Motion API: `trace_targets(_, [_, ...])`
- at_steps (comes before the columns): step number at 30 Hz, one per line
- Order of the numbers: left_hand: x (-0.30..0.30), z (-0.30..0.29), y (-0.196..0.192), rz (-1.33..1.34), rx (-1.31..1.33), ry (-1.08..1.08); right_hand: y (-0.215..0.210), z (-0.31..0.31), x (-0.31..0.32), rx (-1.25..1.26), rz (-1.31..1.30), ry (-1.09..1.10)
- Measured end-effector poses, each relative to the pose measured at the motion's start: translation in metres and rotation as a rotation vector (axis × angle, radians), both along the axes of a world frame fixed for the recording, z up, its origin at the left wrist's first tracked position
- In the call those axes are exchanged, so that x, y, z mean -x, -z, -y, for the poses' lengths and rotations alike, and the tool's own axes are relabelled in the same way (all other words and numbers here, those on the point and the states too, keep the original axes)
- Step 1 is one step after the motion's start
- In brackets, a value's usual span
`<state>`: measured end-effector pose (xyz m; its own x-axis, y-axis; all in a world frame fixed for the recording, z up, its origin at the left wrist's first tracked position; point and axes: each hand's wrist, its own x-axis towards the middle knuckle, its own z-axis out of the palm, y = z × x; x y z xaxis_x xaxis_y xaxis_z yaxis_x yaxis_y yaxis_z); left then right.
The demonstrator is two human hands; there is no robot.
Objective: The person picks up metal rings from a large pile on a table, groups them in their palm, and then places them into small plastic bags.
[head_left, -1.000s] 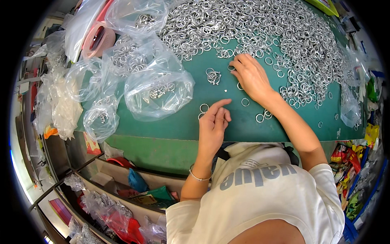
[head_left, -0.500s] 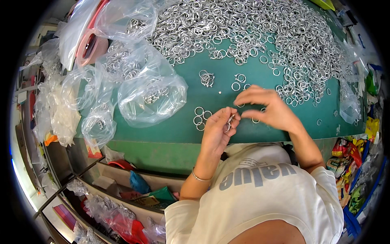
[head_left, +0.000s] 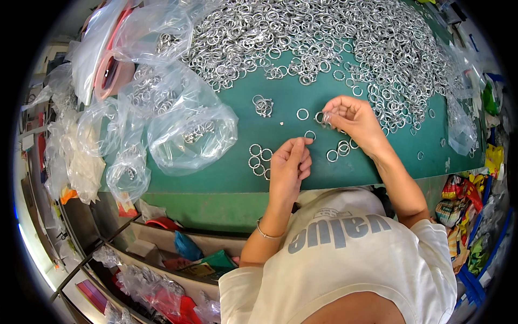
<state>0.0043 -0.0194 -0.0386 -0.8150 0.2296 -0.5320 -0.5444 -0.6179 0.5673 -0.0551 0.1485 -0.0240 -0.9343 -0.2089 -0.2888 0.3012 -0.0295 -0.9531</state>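
Handling loose rings by hand, a few at a time; step in hand judged to be sorting or gathering small lots, the transfer between hands not complete.

Right grip (head_left: 353, 121): thumb and fingertips pinched together on a couple of overlapping held rings (head_left: 319, 117), lifted in front of the fingertips; exact count unclear.

Left grip (head_left: 291, 166): thumb against forefinger, other fingers curled in. Its tip meets the near edge of a single ring (head_left: 310, 131); cannot tell whether the ring is pinched or lies on the desk (head_left: 334, 177) under the finger.

About the grips: one loose ring (head_left: 302, 119) left of the right grip, apart from it. Overlapping rings (head_left: 343, 147) just on the near side of the right grip. Small touching group (head_left: 260, 156) just left of the left grip, partly behind its knuckles. Tangled cluster (head_left: 263, 106) farther out, beyond the left grip. Main heap (head_left: 324, 32) well beyond both; clear bag (head_left: 194, 159) well to the left.

Next move, as judged: calls for the grips to close up, the left tips parting enough to take the held rings without nudging the group beside them.
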Motion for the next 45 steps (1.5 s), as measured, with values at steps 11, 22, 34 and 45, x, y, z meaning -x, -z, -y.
trace_targets(11, [0.002,-0.016,-0.013,-0.26,0.32,0.004,-0.014,0.0,-0.02,0.336,0.296,-0.053])
trace_targets(22, [-0.001,-0.015,-0.014,-0.179,0.25,0.012,-0.016,-0.002,-0.034,0.181,0.133,0.037])
trace_targets(34, [-0.003,-0.022,-0.024,-0.181,0.163,0.175,-0.023,-0.015,-0.05,0.028,0.017,0.049])
trace_targets(45, [-0.015,-0.038,-0.025,-0.061,0.108,0.01,-0.022,-0.014,-0.063,-0.343,-0.458,-0.009])
